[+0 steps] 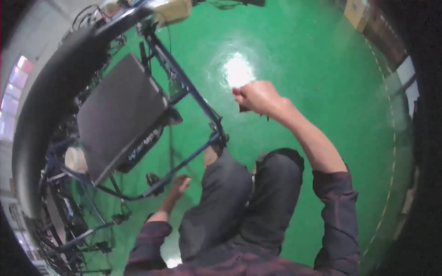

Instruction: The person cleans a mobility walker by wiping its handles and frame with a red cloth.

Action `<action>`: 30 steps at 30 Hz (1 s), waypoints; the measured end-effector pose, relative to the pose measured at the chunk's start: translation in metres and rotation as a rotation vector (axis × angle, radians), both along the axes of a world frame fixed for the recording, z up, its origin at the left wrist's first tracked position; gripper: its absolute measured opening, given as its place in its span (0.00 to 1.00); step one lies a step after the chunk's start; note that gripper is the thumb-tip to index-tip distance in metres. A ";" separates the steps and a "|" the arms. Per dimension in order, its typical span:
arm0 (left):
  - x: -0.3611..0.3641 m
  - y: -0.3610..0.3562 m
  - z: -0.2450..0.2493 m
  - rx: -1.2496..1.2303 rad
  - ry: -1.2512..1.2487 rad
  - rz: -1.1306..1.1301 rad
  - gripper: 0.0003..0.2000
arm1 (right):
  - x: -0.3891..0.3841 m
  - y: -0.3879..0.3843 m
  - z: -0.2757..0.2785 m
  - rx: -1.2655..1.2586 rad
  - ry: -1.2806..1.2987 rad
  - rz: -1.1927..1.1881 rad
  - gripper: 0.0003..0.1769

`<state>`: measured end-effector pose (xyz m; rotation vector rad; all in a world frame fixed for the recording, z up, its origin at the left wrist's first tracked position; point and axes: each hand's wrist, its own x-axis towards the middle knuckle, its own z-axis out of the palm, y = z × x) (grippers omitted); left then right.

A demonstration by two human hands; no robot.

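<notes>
My right hand (pixel 258 97) is raised over the green floor, fingers closed around a small dark tool with a red tip (pixel 238 93); what the tool is cannot be made out. My left hand (pixel 178 185) hangs low beside my left knee, fingers loosely apart, close to the lower blue bar of a metal frame (pixel 184 85), holding nothing. My legs in dark grey trousers (pixel 239 202) are bent below me.
A dark flat box with white lettering (pixel 120 115) rests on the blue frame at left. A black curved edge (pixel 50 101) and tangled cables (pixel 69 221) fill the far left. Green floor (pixel 322 60) spreads to the right, with cardboard boxes (pixel 357 11) at top right.
</notes>
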<state>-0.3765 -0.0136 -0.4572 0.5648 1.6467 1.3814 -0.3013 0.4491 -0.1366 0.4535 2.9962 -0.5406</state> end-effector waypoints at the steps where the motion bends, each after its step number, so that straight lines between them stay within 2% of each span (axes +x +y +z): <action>1: 0.004 -0.045 0.010 -0.304 -0.088 0.113 0.15 | 0.006 -0.005 0.017 -0.003 -0.003 0.004 0.17; 3: 0.014 -0.124 0.025 -0.445 -0.135 0.350 0.14 | 0.015 -0.019 0.043 -0.028 -0.026 0.009 0.17; 5: 0.013 -0.181 0.037 -0.468 -0.049 0.680 0.14 | 0.024 -0.032 0.053 -0.073 -0.056 0.020 0.17; 7: 0.005 -0.219 0.055 -0.400 0.158 1.042 0.14 | 0.033 -0.041 0.047 -0.126 -0.044 0.007 0.17; 9: -0.013 -0.217 0.095 -0.220 0.338 1.173 0.14 | 0.042 -0.044 0.036 -0.133 -0.025 -0.031 0.17; 11: -0.031 -0.180 0.148 0.006 0.439 1.085 0.15 | 0.053 -0.036 0.016 -0.074 0.023 -0.025 0.16; 12: -0.036 -0.156 0.177 -0.086 0.356 1.090 0.16 | 0.057 -0.040 0.015 0.034 -0.060 -0.044 0.16; 13: -0.042 -0.140 0.179 -0.116 0.302 1.086 0.18 | 0.061 -0.036 0.008 0.115 -0.088 -0.074 0.16; 14: -0.040 -0.142 0.170 -0.123 0.317 1.127 0.19 | 0.067 -0.031 -0.004 0.028 -0.114 -0.113 0.17; 17: -0.017 -0.127 0.190 0.153 0.226 1.131 0.17 | 0.084 -0.034 -0.017 0.031 -0.048 -0.142 0.19; 22: -0.013 -0.135 0.182 0.128 0.239 0.874 0.13 | 0.108 -0.067 -0.021 0.085 -0.069 -0.089 0.19; 27: 0.017 -0.138 0.221 0.124 -0.010 0.761 0.09 | 0.171 -0.113 0.009 0.100 -0.142 -0.069 0.20; 30: 0.047 -0.123 0.253 0.062 0.005 0.718 0.11 | 0.202 -0.136 0.018 0.096 -0.168 -0.074 0.19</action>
